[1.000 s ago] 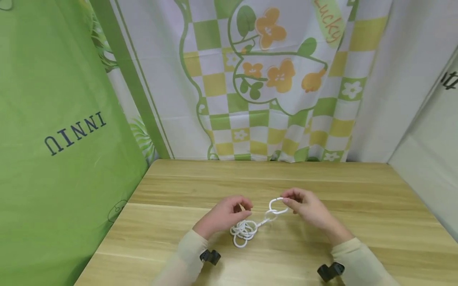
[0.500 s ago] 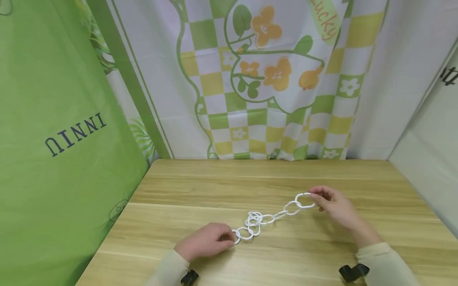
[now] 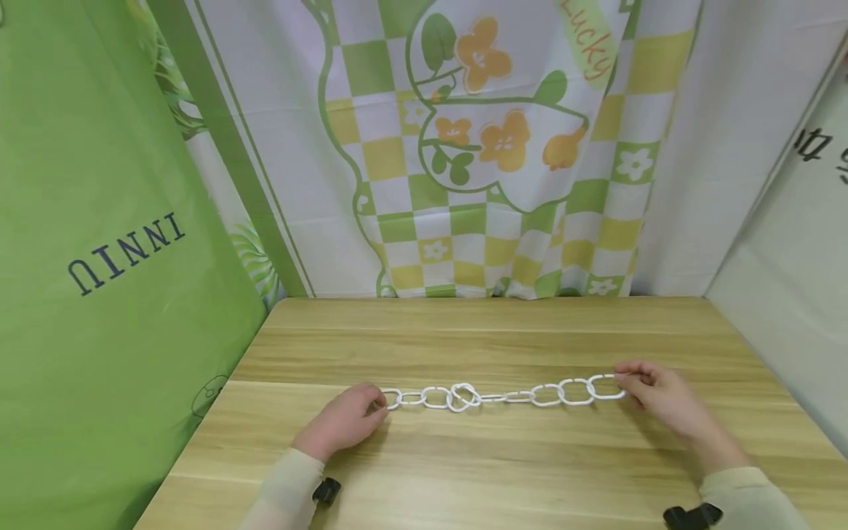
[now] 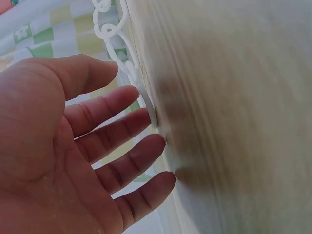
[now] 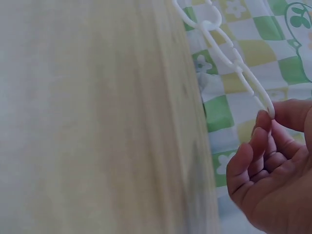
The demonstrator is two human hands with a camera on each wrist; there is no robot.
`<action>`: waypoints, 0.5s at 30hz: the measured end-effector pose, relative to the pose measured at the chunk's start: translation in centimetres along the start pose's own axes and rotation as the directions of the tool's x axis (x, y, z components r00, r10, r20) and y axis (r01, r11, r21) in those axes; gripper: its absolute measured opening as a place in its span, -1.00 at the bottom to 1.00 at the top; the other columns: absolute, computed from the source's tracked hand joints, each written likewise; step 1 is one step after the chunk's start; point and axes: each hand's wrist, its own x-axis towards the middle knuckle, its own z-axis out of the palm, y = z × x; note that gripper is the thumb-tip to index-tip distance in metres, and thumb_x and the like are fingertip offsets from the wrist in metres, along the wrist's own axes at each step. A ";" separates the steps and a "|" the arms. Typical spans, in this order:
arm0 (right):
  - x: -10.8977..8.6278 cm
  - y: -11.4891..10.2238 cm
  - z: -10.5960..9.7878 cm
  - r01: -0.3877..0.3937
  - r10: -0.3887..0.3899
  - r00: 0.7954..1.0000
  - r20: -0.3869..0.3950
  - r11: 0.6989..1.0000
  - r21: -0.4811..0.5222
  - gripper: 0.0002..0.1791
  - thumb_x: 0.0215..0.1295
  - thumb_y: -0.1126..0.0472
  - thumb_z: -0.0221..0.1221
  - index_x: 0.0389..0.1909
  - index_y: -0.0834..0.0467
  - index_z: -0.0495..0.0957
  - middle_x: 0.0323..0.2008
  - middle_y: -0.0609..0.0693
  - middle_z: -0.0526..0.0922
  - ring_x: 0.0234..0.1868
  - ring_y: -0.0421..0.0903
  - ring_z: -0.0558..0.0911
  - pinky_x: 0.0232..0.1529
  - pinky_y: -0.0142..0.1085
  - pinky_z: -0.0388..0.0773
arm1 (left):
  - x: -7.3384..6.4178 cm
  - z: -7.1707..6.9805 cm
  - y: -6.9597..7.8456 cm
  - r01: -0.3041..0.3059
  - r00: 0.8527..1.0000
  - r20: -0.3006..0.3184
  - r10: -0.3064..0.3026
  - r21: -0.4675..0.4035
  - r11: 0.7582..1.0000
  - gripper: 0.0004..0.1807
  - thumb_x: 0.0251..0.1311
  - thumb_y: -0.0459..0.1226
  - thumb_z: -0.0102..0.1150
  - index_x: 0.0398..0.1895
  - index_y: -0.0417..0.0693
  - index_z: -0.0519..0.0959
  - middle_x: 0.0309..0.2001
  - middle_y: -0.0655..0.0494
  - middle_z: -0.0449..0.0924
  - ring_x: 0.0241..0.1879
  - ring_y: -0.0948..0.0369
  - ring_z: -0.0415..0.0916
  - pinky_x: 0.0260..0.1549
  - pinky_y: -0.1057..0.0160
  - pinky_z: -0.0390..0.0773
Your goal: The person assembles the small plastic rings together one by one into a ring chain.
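Observation:
A white plastic chain (image 3: 492,398) of oval links stretches left to right across the table, with a few links bunched left of its middle. My right hand (image 3: 669,401) pinches the link at the right end between thumb and fingertips. The right wrist view shows that end link (image 5: 257,86) raised at a slant from the pinch. At the left end, my left hand (image 3: 347,419) has its fingers spread and fairly straight. In the left wrist view the end link (image 4: 148,105) lies against the fingertips, while the thumb stands apart from it.
The wooden table (image 3: 477,471) reaches back to a checked, flowered curtain (image 3: 503,221). Green cloth (image 3: 119,353) hangs along the left side and white cloth (image 3: 788,294) along the right. Each wrist carries a small black camera.
The hands have moved apart, the left one leftward and the right one rightward. The chain has gone from a heap to a nearly straight line. The left thumb and fingers have parted.

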 end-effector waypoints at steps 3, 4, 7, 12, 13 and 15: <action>-0.3 0.1 0.5 -0.023 0.024 1.000 0.013 0.997 -0.070 -0.60 0.45 0.17 0.11 0.07 0.44 0.45 -0.44 0.05 0.51 -0.52 -0.16 0.44 -0.52 -0.33 0.43 | 0.0 0.0 -0.4 -0.005 1.000 -0.020 0.006 0.021 1.000 -0.84 0.28 -0.22 0.21 -0.18 -0.11 0.61 -0.17 0.09 0.59 -0.14 0.10 0.53 -0.08 0.02 0.52; -0.3 0.1 0.6 -0.030 0.032 0.999 0.020 0.995 -0.096 -0.60 0.43 0.16 0.12 0.06 0.44 0.46 -0.45 0.05 0.50 -0.53 -0.16 0.43 -0.53 -0.33 0.42 | 0.0 0.0 -0.5 -0.005 1.000 -0.025 0.006 0.026 1.000 -0.82 0.27 -0.22 0.21 -0.17 -0.12 0.61 -0.17 0.09 0.59 -0.14 0.09 0.52 -0.07 0.01 0.52; -0.5 0.1 0.7 -0.058 0.065 0.997 0.046 0.987 -0.147 -0.59 0.42 0.14 0.13 0.04 0.42 0.47 -0.44 0.04 0.50 -0.55 -0.16 0.42 -0.54 -0.31 0.41 | 0.0 0.0 -0.7 0.011 0.999 -0.035 -0.009 0.043 0.999 -0.78 0.27 -0.20 0.22 -0.12 -0.13 0.61 -0.14 0.07 0.59 -0.10 0.04 0.50 -0.02 -0.03 0.47; -0.4 0.3 0.2 -0.121 0.125 0.992 0.020 0.984 -0.130 -0.60 0.48 0.15 0.03 0.04 0.45 0.43 -0.41 0.04 0.50 -0.57 -0.14 0.41 -0.56 -0.30 0.41 | -0.2 -0.1 -1.0 0.071 0.997 -0.026 -0.068 0.094 0.993 -0.70 0.28 -0.13 0.21 -0.03 -0.08 0.59 0.01 0.01 0.57 0.05 -0.07 0.47 0.07 -0.13 0.42; -0.4 0.3 0.0 -0.134 0.137 0.990 0.013 0.983 -0.123 -0.60 0.48 0.16 0.01 0.05 0.46 0.42 -0.41 0.04 0.50 -0.59 -0.14 0.40 -0.57 -0.30 0.41 | -0.2 -0.2 -1.1 0.080 0.997 -0.023 -0.078 0.101 0.992 -0.69 0.28 -0.11 0.21 -0.02 -0.08 0.58 0.04 0.00 0.57 0.07 -0.08 0.46 0.08 -0.14 0.41; -0.5 0.4 -0.3 -0.165 0.167 0.986 0.009 0.981 -0.104 -0.61 0.49 0.18 -0.02 0.06 0.46 0.40 -0.42 0.04 0.50 -0.62 -0.14 0.39 -0.60 -0.30 0.40 | -0.2 -0.2 -1.3 0.091 0.996 -0.017 -0.090 0.104 0.990 -0.68 0.28 -0.10 0.21 0.00 -0.06 0.58 0.07 0.00 0.55 0.11 -0.10 0.43 0.11 -0.17 0.38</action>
